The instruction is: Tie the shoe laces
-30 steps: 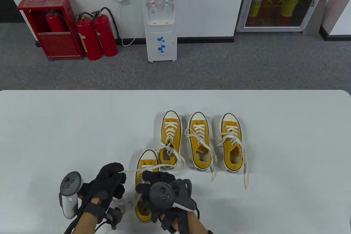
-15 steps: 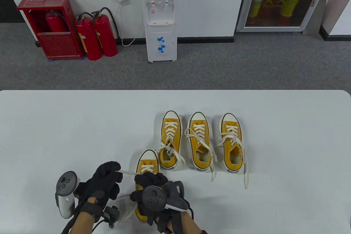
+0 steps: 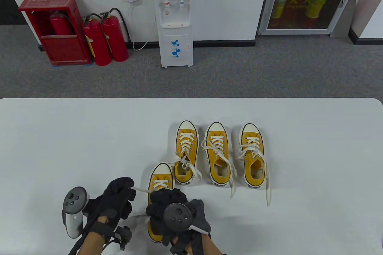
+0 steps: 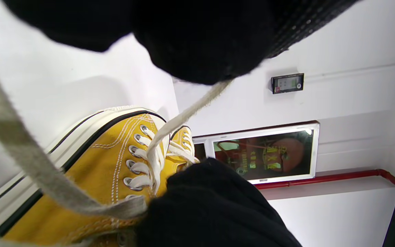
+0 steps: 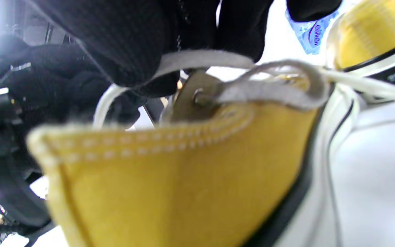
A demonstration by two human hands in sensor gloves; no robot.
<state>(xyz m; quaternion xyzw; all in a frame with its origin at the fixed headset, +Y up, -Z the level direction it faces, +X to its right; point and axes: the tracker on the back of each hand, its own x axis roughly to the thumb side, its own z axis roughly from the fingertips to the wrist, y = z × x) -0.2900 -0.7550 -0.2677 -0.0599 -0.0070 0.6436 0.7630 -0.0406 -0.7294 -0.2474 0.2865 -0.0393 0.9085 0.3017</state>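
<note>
A yellow canvas shoe (image 3: 159,181) with white laces lies near the table's front edge, toe away from me. My left hand (image 3: 121,195) is left of it and pinches one lace end (image 3: 140,189), which runs taut to the eyelets; the lace (image 4: 190,111) shows in the left wrist view. My right hand (image 3: 167,204) rests over the shoe's tongue and pinches the other lace (image 5: 201,58) at the top eyelet (image 5: 197,97). The knot area is hidden under the right hand.
Three more yellow shoes stand in a row behind: one (image 3: 187,152) close to the near shoe's toe, a middle one (image 3: 218,153), a right one (image 3: 253,155), all with loose laces trailing on the white table (image 3: 314,153).
The lace in my left hand has been drawn shorter and tighter. My right hand has moved slightly left and down over the shoe, then settled.
</note>
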